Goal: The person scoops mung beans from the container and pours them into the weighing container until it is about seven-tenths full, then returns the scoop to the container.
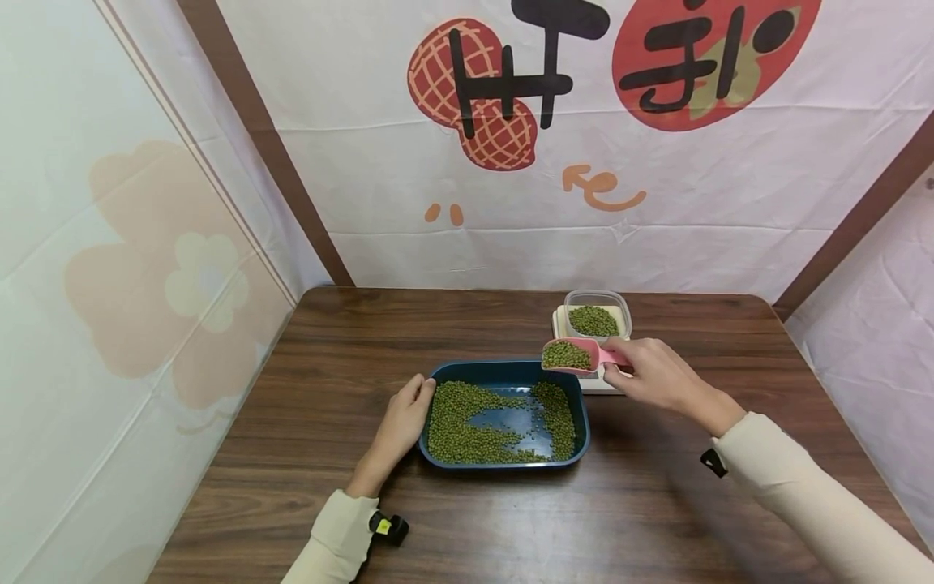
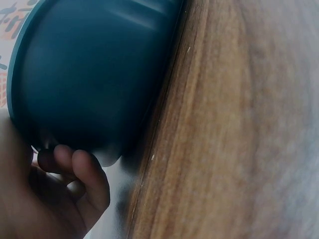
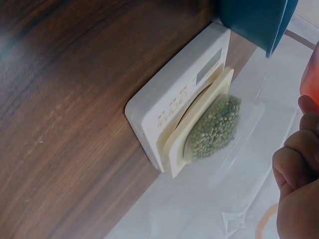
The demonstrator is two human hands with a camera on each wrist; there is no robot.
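Note:
My right hand (image 1: 653, 373) grips the handle of a pink scoop (image 1: 600, 357) loaded with green mung beans (image 1: 566, 354). The scoop hangs over the gap between a blue tray (image 1: 503, 466) and a clear plastic container (image 1: 626, 312). Beans lie in that container, which stands on a white kitchen scale (image 3: 172, 94). My left hand (image 1: 400, 418) holds the tray's left rim, thumb on top and curled fingers against the outer wall in the left wrist view. Inside the tray, beans pile at the left and right, and its bottom shows through in the middle.
The dark wooden table (image 1: 350, 341) carries everything. Behind it hangs a white printed cloth (image 1: 365, 186), with another cloth wall (image 1: 146, 268) on the left. The scale stands close behind the tray's right corner. A black wrist strap (image 1: 390, 527) is at the left sleeve.

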